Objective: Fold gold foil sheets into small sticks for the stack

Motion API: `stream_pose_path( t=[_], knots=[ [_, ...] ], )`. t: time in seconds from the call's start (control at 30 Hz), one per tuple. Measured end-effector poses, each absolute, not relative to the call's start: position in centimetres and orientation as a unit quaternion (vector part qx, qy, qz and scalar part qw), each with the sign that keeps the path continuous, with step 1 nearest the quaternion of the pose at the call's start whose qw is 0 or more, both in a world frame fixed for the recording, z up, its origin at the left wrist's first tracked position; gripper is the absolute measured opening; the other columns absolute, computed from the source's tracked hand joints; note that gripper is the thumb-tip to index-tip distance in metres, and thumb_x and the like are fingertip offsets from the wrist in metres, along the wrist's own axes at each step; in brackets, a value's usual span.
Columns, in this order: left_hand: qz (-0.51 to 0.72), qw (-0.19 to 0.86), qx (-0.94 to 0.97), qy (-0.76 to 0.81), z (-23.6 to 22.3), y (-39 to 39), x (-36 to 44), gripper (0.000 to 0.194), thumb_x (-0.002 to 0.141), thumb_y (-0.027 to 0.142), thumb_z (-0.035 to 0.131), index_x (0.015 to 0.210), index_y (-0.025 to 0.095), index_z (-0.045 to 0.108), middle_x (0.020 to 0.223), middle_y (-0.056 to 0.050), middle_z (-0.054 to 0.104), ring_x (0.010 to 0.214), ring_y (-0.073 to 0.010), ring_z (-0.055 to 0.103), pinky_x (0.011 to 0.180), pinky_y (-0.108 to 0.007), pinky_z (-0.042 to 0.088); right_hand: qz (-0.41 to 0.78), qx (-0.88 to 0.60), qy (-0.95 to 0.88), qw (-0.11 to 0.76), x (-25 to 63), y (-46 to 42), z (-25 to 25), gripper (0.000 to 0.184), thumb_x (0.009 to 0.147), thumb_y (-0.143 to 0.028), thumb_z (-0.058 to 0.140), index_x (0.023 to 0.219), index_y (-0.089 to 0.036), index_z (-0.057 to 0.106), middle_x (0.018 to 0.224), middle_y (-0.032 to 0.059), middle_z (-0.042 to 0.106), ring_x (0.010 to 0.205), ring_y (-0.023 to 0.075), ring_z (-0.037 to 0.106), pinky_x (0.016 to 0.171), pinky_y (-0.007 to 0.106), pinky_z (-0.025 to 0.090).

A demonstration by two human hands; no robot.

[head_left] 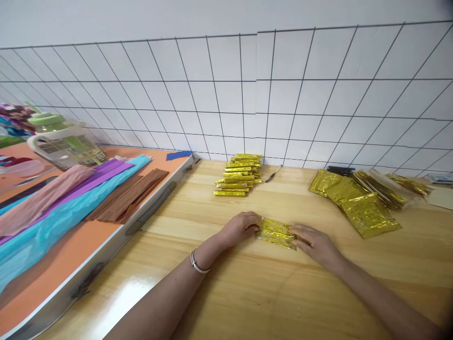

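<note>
A creased sheet of gold foil [276,232] lies low over the wooden table, stretched between my two hands. My left hand [244,227] has its fingers closed on the sheet's left edge; a bracelet circles that wrist. At the opposite edge, my right hand [313,243] pinches the foil between thumb and fingers. Behind them sits a pile of narrow folded gold foil strips [239,174]. Flat gold foil sheets [368,212] lie overlapping to the right of my right hand.
A pen [273,174] rests near the tiled wall. At left, an orange board [88,241] with a raised edge bears blue, purple, pink and brown crepe paper strips [134,196]. A white basket [67,141] and a green-lidded cup [46,120] stand farther back.
</note>
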State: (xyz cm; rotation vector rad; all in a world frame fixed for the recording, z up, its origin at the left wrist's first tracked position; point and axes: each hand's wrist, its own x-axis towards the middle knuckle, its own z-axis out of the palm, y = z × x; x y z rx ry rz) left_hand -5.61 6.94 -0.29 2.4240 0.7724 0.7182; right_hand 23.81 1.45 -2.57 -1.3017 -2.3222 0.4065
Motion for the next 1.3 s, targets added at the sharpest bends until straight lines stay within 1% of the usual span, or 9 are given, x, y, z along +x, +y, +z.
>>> stream_pose_path(
  t=[0.13, 0.3, 0.47, 0.63, 0.8, 0.87, 1.0, 1.2, 1.3],
  knots=[
    [0.233, 0.258, 0.904, 0.248, -0.4, 7.0, -5.8, 0.014, 0.087, 0.024, 0.051, 0.095, 0.018, 0.060, 0.094, -0.005, 0.063, 0.093, -0.0163, 0.057, 0.085, -0.027, 0.043, 0.169, -0.457, -0.847, 0.212, 24.1, 2.2, -2.3, 0.031, 0.085, -0.031, 0.051, 0.115, -0.025, 0.058, 0.118, 0.0034, 0.061, 0.112, 0.0193, 0.053, 0.097, 0.037, 0.043],
    [0.199, 0.235, 0.919, 0.247, -0.3, 7.1, -6.2, 0.019, 0.085, 0.034, 0.055, 0.095, 0.019, 0.059, 0.101, -0.007, 0.061, 0.098, -0.0191, 0.056, 0.087, -0.030, 0.042, 0.157, -0.474, -0.839, 0.216, 23.3, 1.0, -2.7, 0.033, 0.087, -0.030, 0.048, 0.117, -0.021, 0.057, 0.128, 0.0079, 0.053, 0.120, 0.0208, 0.046, 0.101, 0.039, 0.039],
    [0.179, 0.205, 0.922, 0.274, -0.1, 6.6, -6.2, 0.020, 0.085, 0.033, 0.054, 0.100, 0.020, 0.056, 0.107, -0.006, 0.059, 0.100, -0.0184, 0.055, 0.089, -0.030, 0.039, 0.151, -0.452, -0.851, 0.223, 23.5, 0.5, -3.3, 0.036, 0.088, -0.032, 0.048, 0.122, -0.021, 0.054, 0.132, 0.0084, 0.050, 0.126, 0.0217, 0.040, 0.104, 0.042, 0.036],
    [0.178, 0.169, 0.921, 0.304, -0.1, 6.4, -5.6, 0.023, 0.085, 0.035, 0.054, 0.104, 0.022, 0.054, 0.110, -0.004, 0.059, 0.104, -0.0186, 0.053, 0.091, -0.031, 0.037, 0.149, -0.433, -0.868, 0.193, 24.4, 3.0, -2.3, 0.038, 0.087, -0.036, 0.049, 0.124, -0.025, 0.052, 0.133, 0.0068, 0.049, 0.124, 0.0231, 0.042, 0.105, 0.046, 0.032],
    [0.173, 0.131, 0.916, 0.337, 0.0, 6.5, -5.0, 0.025, 0.086, 0.035, 0.052, 0.108, 0.023, 0.053, 0.113, -0.004, 0.058, 0.106, -0.0181, 0.052, 0.090, -0.031, 0.036, 0.140, -0.454, -0.853, 0.214, 24.8, 5.0, -1.6, 0.047, 0.085, -0.038, 0.051, 0.130, -0.024, 0.045, 0.132, 0.0069, 0.050, 0.122, 0.0230, 0.044, 0.102, 0.042, 0.037],
    [0.167, 0.127, 0.917, 0.338, 0.1, 6.4, -5.0, 0.025, 0.087, 0.036, 0.051, 0.109, 0.024, 0.053, 0.113, -0.004, 0.057, 0.105, -0.0178, 0.052, 0.090, -0.030, 0.036, 0.122, -0.460, -0.852, 0.216, 24.9, 5.1, -2.0, 0.046, 0.086, -0.037, 0.051, 0.129, -0.023, 0.046, 0.131, 0.0074, 0.050, 0.122, 0.0225, 0.044, 0.102, 0.041, 0.038],
    [0.164, 0.132, 0.919, 0.334, 0.1, 6.4, -5.2, 0.026, 0.087, 0.036, 0.050, 0.110, 0.024, 0.053, 0.116, -0.005, 0.056, 0.106, -0.0175, 0.052, 0.089, -0.030, 0.035, 0.078, -0.440, -0.875, 0.185, 25.3, 5.0, -3.1, 0.039, 0.088, -0.036, 0.046, 0.124, -0.021, 0.052, 0.132, 0.0088, 0.050, 0.123, 0.0227, 0.043, 0.103, 0.043, 0.036],
    [0.164, 0.153, 0.916, 0.332, -0.1, 6.4, -5.3, 0.025, 0.087, 0.036, 0.050, 0.110, 0.026, 0.052, 0.128, -0.003, 0.051, 0.114, -0.0168, 0.049, 0.092, -0.031, 0.034, 0.038, -0.442, -0.886, 0.136, 25.5, 5.1, -3.5, 0.041, 0.089, -0.035, 0.044, 0.127, -0.022, 0.050, 0.135, 0.0074, 0.046, 0.127, 0.0232, 0.038, 0.102, 0.045, 0.036],
    [0.158, 0.150, 0.912, 0.348, -0.3, 6.2, -5.2, 0.035, 0.086, 0.035, 0.052, 0.119, 0.025, 0.046, 0.132, -0.005, 0.048, 0.122, -0.0183, 0.044, 0.096, -0.033, 0.032, 0.037, -0.451, -0.884, 0.121, 25.3, 5.1, -2.9, 0.041, 0.088, -0.034, 0.045, 0.127, -0.024, 0.049, 0.135, 0.0050, 0.047, 0.128, 0.0229, 0.036, 0.101, 0.044, 0.036]
  ],
)
